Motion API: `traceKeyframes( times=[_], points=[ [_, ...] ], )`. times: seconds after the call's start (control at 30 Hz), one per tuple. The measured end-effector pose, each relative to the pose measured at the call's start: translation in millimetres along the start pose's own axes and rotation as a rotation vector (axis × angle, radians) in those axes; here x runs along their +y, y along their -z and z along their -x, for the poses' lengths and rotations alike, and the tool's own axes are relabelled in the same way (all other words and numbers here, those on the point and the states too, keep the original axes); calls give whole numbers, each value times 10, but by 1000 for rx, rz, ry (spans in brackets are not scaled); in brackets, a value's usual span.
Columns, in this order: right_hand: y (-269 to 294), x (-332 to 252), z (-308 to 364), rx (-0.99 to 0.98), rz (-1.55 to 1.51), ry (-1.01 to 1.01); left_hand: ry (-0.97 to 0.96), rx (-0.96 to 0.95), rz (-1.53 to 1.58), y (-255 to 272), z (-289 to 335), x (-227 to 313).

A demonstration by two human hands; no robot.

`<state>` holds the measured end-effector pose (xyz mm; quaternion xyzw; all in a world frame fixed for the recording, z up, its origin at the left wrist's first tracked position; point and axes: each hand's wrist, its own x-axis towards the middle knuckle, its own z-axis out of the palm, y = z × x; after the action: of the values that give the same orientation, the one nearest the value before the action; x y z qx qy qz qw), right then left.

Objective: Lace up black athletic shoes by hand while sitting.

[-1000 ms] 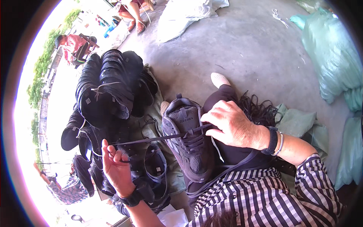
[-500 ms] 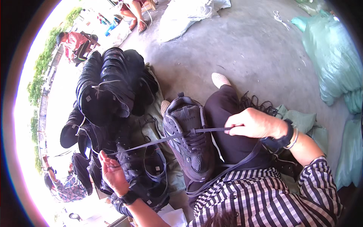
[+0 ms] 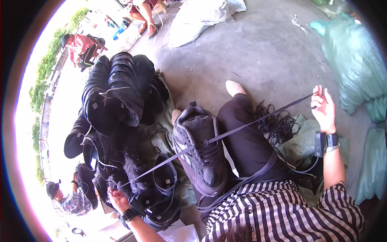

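Observation:
A dark grey sneaker (image 3: 210, 177), partly laced, lies on my lap with its heel end pointing away from me. A flat dark shoelace (image 3: 250, 123) runs taut through the top of its lacing, stretched out to both sides. Far out to the right, my right hand (image 3: 323, 109) pinches one end of the lace between its fingertips. Low on the left, beside the pile of shoe parts, my left hand (image 3: 118, 200) grips the other end. More loose laces (image 3: 258, 169) lie across my thigh.
Stacked black shoe pieces tied with string (image 3: 107, 109) stand left of my legs. A tangle of dark laces (image 3: 278, 125) lies past my right knee on green sacking. Green sacks (image 3: 354, 64) line the right, a white sack (image 3: 197, 20) lies ahead. Other people sit at the left and far side.
My right hand has swung out to the right and away, drawing its lace end long. My left hand has dropped slightly lower. The sneaker stays on my lap.

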<state>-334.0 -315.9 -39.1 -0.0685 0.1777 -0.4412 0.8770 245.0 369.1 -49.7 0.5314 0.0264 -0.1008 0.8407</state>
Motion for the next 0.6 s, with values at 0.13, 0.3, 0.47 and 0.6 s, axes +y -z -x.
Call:
traceKeyframes(
  times=[0.13, 0.3, 0.47, 0.6],
  points=[
    [628, -590, 79, 109, 121, 192, 124, 439, -105, -639, 250, -187],
    [958, -797, 114, 560, 315, 307, 162, 410, -116, 63, 309, -463],
    [611, -67, -127, 383, 574, 244, 219, 365, -15, 257, -201, -609],
    [-546, 964, -99, -59, 1146, 53, 330, 213, -226, -1795, 526, -904]
  ],
)
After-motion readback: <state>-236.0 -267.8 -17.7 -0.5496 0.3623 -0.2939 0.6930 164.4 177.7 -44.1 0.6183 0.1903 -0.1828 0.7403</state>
